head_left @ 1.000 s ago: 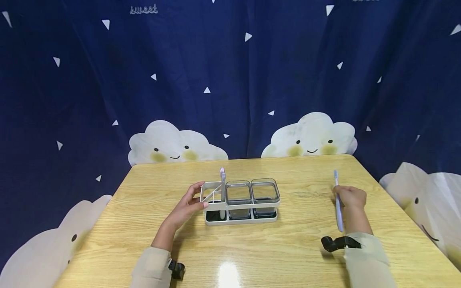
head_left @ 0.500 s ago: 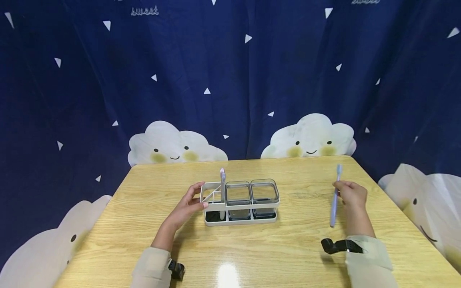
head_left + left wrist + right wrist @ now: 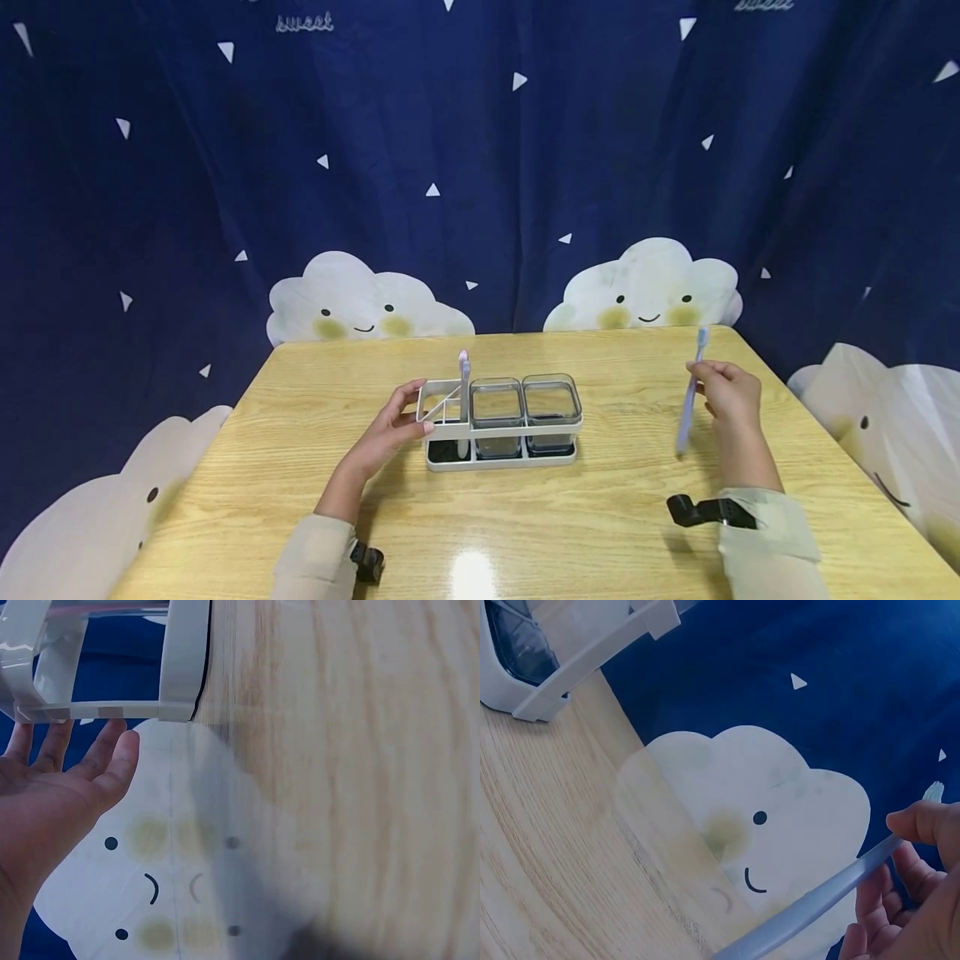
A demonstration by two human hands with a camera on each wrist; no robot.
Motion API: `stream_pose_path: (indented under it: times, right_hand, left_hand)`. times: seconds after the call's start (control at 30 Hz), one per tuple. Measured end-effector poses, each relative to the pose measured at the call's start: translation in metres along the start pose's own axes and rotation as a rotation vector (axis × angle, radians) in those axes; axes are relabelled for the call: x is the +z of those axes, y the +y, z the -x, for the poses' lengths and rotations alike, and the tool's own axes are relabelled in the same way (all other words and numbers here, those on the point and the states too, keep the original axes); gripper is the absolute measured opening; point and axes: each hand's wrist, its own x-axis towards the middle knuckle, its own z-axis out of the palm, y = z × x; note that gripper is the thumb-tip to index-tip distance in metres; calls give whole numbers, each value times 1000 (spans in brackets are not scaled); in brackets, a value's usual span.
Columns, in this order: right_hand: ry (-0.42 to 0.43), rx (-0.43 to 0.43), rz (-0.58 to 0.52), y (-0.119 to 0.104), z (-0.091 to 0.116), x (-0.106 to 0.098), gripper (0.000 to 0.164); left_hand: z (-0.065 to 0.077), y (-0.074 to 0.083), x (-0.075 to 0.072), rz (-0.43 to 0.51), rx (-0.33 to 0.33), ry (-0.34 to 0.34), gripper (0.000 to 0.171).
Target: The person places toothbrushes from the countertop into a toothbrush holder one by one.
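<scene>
A white toothbrush holder (image 3: pixel 525 463) with two clear cups stands mid-table. My left hand (image 3: pixel 386 427) holds its left end, thumb at the front corner and index finger at the back. Several fingertips meet its end bar in the left wrist view. Toothbrushes (image 3: pixel 464 387) stand upright in the holder's left section, beside a divider. To the right, my right hand (image 3: pixel 731 396) pinches a light purple toothbrush (image 3: pixel 687 408) between thumb and fingers, bristle end up and tilted away. Its long handle (image 3: pixel 810 904) shows in the right wrist view, the neck partly hidden by the thumb.
The clear cups (image 3: pixel 497 402) fill the holder's middle and right sections. Under everything is a wooden table (image 3: pixel 585 525). Behind it hangs a dark blue curtain (image 3: pixel 405 108) with white triangles and clouds. A black wrist camera (image 3: pixel 705 510) is strapped to the right sleeve.
My right hand has lifted the toothbrush a little, and the brush has turned so its handle end swings left. My left hand and the holder have stayed in place.
</scene>
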Motion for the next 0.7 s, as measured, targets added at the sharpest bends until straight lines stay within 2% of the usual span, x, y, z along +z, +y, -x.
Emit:
stream_pose_path:
  times: [0.1, 0.23, 0.33, 0.5, 0.7]
  right_hand:
    - [-24, 2, 3, -22, 21, 1, 39]
    - [-66, 7, 0, -89, 91, 8, 18]
    - [-81, -19, -23, -119, 126, 13, 7]
    - [-86, -73, -62, -127, 134, 19, 13]
    - [-98, -95, -96, -135, 140, 23, 8]
  left_hand:
    - [0, 0, 0, 6, -1, 0, 69]
    - [0, 3, 1, 0, -4, -2, 68]
    - [-1, 4, 1, 0, -4, -4, 68]
    - [-1, 0, 0, 14, 9, -1, 69]
    - [-2, -1, 0, 19, 10, 1, 68]
